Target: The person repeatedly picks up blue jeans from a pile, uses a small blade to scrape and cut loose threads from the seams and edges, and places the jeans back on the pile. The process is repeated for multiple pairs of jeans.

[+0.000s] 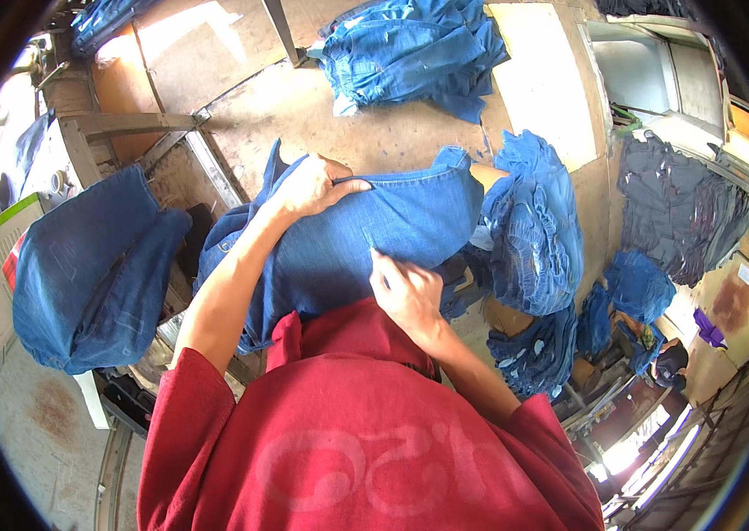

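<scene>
We pinch the blue denim garment (pixel 326 252) by its far edge in our left fingers (pixel 352 187), our right fingers (pixel 383 266) curled nearly together over it, their grip unclear.

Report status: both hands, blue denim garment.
Left hand gripping blue denim garment by its far edge. Right hand at its surface, grip unclear. No obstruction seen.

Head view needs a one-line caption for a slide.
Left hand holding a blue denim garment by its edge, right hand at its cloth, piled blue denim nearby.
</scene>
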Motion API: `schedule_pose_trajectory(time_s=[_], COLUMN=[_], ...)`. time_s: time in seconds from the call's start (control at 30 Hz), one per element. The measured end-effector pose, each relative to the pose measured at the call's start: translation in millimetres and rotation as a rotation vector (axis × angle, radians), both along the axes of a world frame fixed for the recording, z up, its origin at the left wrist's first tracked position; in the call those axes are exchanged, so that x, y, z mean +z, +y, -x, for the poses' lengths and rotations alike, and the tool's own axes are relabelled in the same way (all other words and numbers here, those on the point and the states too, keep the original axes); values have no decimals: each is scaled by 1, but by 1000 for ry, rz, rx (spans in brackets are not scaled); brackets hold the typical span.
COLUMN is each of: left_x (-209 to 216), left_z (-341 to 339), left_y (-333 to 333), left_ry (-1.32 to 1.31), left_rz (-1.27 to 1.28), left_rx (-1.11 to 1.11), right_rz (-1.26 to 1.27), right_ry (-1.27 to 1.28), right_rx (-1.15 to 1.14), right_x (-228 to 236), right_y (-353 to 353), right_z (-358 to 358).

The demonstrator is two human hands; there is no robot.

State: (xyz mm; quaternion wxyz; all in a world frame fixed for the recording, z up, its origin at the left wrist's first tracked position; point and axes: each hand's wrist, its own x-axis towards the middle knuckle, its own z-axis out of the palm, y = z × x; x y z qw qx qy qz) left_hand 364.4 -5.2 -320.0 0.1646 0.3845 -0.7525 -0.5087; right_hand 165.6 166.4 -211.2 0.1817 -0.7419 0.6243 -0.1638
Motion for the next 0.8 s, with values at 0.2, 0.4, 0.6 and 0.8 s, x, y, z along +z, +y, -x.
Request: schedule_pose_trajectory(time_s=[0.2,0.4,0.6,0.8], left_x=[1,6,2,4], left_z=[0,1,1,1], left_y=[0,1,-1,2], left_ry=[-42,-41,8,11], left_rz=[-57,-3,-5,-24], left_rx=[-7,14,5,26], right_rz=[1,19,-78,21], right_ry=[-114,-11,25,-83], right_rx=[-77,-16,-19,-78], right_x=[-7,-24,8,-16], right_y=[-9,-33,9,-17], right_z=[-2,-11,5,-5])
